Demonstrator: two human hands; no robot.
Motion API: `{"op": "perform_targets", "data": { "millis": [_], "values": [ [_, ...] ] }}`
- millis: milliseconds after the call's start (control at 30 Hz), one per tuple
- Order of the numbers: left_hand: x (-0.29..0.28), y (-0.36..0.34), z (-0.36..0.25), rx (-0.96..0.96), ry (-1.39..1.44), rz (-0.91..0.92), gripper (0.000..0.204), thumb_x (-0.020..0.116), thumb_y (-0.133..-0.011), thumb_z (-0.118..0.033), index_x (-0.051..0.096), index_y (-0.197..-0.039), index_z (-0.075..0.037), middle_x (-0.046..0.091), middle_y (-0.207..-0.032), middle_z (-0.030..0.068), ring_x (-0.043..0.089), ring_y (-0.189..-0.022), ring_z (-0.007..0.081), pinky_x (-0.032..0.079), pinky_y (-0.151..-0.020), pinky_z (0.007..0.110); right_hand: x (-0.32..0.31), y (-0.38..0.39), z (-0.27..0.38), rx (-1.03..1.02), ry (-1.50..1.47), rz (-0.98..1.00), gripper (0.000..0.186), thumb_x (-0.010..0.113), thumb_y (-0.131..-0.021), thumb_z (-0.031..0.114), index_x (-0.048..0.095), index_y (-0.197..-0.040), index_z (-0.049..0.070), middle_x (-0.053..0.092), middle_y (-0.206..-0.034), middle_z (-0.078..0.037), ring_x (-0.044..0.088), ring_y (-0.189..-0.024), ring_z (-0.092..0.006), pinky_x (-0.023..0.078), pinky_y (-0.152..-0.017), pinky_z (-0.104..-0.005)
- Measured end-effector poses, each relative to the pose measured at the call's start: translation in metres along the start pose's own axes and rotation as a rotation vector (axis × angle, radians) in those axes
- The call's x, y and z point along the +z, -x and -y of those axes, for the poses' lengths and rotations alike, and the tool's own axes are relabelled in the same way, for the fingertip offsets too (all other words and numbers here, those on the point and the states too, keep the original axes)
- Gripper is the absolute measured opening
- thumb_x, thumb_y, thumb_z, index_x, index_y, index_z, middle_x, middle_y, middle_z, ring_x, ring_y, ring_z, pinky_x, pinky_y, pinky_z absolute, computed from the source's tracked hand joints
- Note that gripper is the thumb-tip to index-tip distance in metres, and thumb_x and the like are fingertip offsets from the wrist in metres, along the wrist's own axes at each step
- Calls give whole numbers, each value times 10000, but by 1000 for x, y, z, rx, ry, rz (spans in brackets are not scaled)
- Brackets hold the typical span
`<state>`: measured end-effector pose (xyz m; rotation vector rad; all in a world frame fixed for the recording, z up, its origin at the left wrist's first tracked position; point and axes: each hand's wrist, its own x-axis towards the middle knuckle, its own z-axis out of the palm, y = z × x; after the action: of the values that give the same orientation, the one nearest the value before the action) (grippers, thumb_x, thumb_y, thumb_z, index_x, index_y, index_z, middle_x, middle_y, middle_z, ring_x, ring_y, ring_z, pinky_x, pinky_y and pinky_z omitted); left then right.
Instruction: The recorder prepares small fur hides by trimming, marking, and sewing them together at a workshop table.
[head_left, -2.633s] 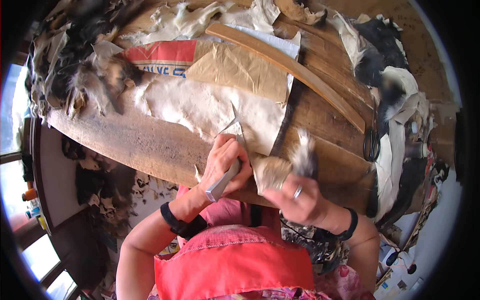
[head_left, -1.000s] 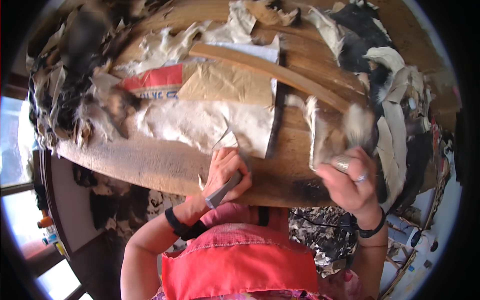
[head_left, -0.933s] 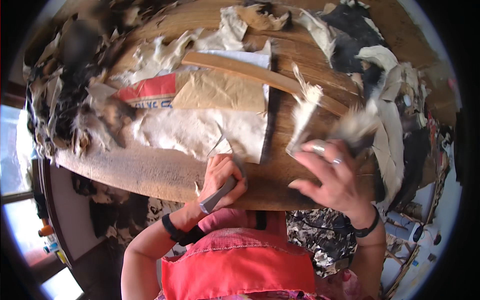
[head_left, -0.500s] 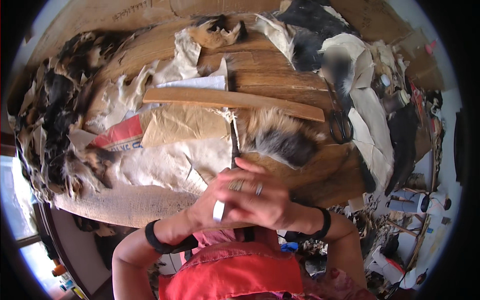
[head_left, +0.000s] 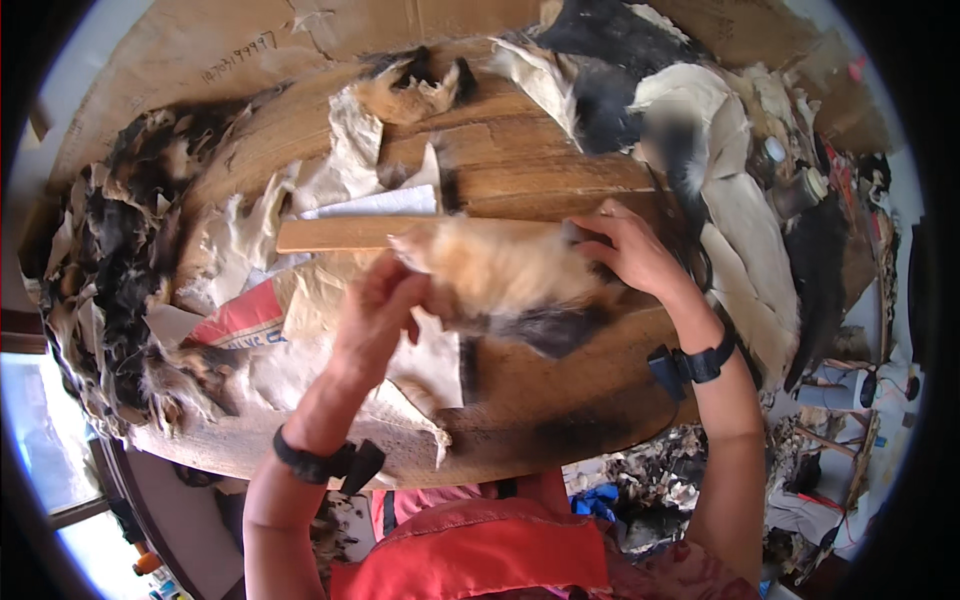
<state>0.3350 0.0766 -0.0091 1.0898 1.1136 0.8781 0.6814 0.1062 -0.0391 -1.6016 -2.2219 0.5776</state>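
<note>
A tan and black piece of fur (head_left: 525, 270), blurred by motion, stretches between my two hands over the middle of the wooden work surface. My left hand (head_left: 380, 310) pinches its left end with curled fingers. At the far right end, my right hand (head_left: 632, 250) grips the edge between thumb and fingers. Just behind the fur lies a flat wooden stick (head_left: 335, 236), partly covered by it. Under and beside my left hand is a pale hide (head_left: 437, 365), with a piece of brown paper (head_left: 318, 290) lying behind it.
Dark fur scraps (head_left: 110, 240) pile up along the left edge. White and black hides (head_left: 735, 215) lie at the right, with scissors (head_left: 698, 262) partly hidden beside them. A small tan pelt (head_left: 415, 95) sits at the back. Scraps (head_left: 660, 480) litter the floor below.
My hands were clasped together at the front edge; now they are apart, forward, and holding the fur's two ends. The fur has shifted left, and the pale hide's front corner now shows.
</note>
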Motion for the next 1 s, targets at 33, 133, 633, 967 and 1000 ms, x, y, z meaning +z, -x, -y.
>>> {"op": "perform_targets", "data": {
  "millis": [33,133,633,967,1000],
  "values": [
    [-16,6,-9,-4,82,-18,71,560,-998,-71,601,-1024,-18,682,-802,70,674,-666,123,474,-447,219,0,1,1,3,16,10,393,767,-857,174,695,-1228,68,587,-947,-156,578,-881,-337,463,-804,-402],
    [-69,12,-33,38,120,-145,65,577,-994,-81,598,-993,-20,689,-813,73,679,-664,125,468,-437,216,-4,-1,9,5,9,46,346,744,-867,204,720,-1197,101,620,-980,-169,600,-965,-358,483,-885,-415],
    [-153,38,-33,-77,-290,-154,190,656,-948,-108,705,-1085,15,679,-786,30,601,-639,103,485,-612,263,92,61,157,-142,-158,-199,309,748,-758,39,703,-1063,67,634,-1031,-90,625,-997,-295,538,-869,-390],
    [-79,73,49,-276,-388,312,158,689,-937,-113,650,-909,38,652,-642,53,613,-504,90,469,-438,243,132,89,193,-304,126,-163,386,714,-683,-2,661,-1066,11,646,-1133,-111,619,-1156,-286,550,-937,-373],
    [-81,73,47,-278,-389,325,158,689,-937,-113,650,-909,38,652,-642,53,613,-504,90,469,-438,243,134,89,192,-291,129,-164,386,714,-683,-2,661,-1066,11,646,-1133,-111,619,-1156,-286,550,-937,-373]
  ]
}}
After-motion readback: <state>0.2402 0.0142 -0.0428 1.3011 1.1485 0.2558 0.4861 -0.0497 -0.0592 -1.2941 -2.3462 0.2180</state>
